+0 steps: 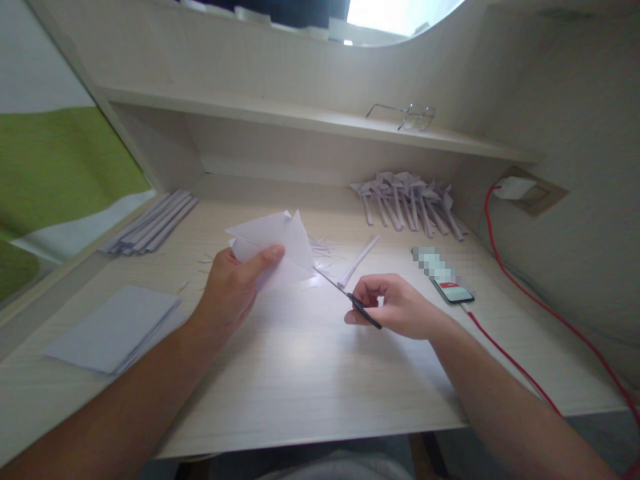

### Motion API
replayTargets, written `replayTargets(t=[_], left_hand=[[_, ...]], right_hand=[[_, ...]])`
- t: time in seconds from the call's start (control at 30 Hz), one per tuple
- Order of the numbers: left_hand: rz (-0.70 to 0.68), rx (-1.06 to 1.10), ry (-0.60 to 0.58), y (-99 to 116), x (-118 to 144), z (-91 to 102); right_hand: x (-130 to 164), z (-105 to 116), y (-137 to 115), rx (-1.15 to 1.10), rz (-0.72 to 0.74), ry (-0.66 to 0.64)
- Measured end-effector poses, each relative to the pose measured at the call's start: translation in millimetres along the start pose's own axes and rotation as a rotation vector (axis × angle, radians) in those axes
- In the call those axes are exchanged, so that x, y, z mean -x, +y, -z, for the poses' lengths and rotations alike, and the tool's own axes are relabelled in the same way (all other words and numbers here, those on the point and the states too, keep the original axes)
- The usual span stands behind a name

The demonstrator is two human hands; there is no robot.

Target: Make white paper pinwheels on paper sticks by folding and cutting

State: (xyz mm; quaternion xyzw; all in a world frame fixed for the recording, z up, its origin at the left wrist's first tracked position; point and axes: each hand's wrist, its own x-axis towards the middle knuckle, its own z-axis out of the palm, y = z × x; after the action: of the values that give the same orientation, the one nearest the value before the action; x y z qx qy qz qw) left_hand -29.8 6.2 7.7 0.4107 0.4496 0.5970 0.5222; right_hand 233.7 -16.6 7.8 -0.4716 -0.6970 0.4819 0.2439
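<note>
a stack of white sheets lies at the left of the tabletop, folded strips behind it. the left hand is closed around a folded white paper, held above the tabletop. the right hand grips scissors, blades at the paper's edge. farther right sit paper pieces and a phone.

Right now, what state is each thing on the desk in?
Folded paper: held up in left hand.
Scissors: in right hand, tips at the paper.
Phone: screen lit, red cable plugged in.
Glasses: lying on shelf.
Paper stack: flat, untouched.
Folded pieces: piled at the back.
</note>
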Motion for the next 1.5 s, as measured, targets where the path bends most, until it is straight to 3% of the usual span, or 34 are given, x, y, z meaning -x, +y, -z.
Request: replayTargets(t=[1.13, 1.33, 1.4, 1.5], left_hand=[[-0.007, 0.029, 0.007, -0.8, -0.1, -0.6], [-0.038, 0.036, 0.019, -2.2, -1.4, 0.5], [-0.042, 0.017, 0.034, -2.4, -2.1, 2.1], [-0.001, -0.136, -0.042, -2.1, -0.3, 3.0]], right_hand=[[0.2, -0.4, -0.3, 0.013, 0.007, 0.025], [-1.5, 4.1, 0.4, 0.021, -0.085, -0.046], [-3.7, 7.3, 1.9, -0.001, -0.117, 0.0], [-7.0, 10.0, 2.5, -0.158, -0.017, 0.252]])
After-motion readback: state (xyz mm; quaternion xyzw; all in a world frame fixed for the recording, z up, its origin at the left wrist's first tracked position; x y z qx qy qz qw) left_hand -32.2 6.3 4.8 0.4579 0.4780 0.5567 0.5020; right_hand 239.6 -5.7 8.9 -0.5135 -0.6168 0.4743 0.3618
